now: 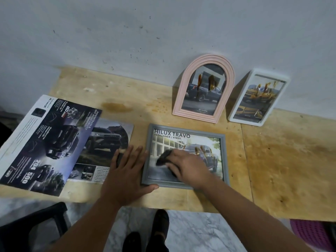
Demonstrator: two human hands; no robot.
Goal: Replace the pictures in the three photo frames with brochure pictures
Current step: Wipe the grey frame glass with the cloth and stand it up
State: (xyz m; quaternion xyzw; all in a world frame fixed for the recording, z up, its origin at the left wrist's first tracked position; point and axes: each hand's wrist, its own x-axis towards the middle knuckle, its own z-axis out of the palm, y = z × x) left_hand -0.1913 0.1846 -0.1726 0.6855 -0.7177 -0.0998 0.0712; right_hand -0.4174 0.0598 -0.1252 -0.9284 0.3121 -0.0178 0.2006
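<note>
A grey rectangular picture frame (185, 157) lies flat on the pale wooden bench (283, 160), near the front edge. A car brochure picture is already seen inside it. The left hand (127, 171) is laid flat with straight fingers, and the left edge of the frame is pressed by it. A dark cloth (163, 157) is gripped in the curled fingers of the right hand (183, 166) and is held on the front of the frame. The front looks to be getting a wipe, though the right hand is blurred.

The frame could be pushed along the bench if the left hand is lifted while the cloth is rubbed hard. It could then slip off the front edge, which is near. The clear front could also be scratched if grit is caught under the cloth.

A pink arched picture frame (203, 88) and a white rectangular picture frame (258, 97) are leaned against the wall at the back, each with a car picture in it. They could be knocked over by a careless arm.

Two open car brochures (47, 142) lie on the left of the bench. The bench top is stained and rough. The wall (145, 33) is grey and marked. The floor (190, 233) below looks like pale marble, and a dark chair (32, 224) is seen at the lower left.
</note>
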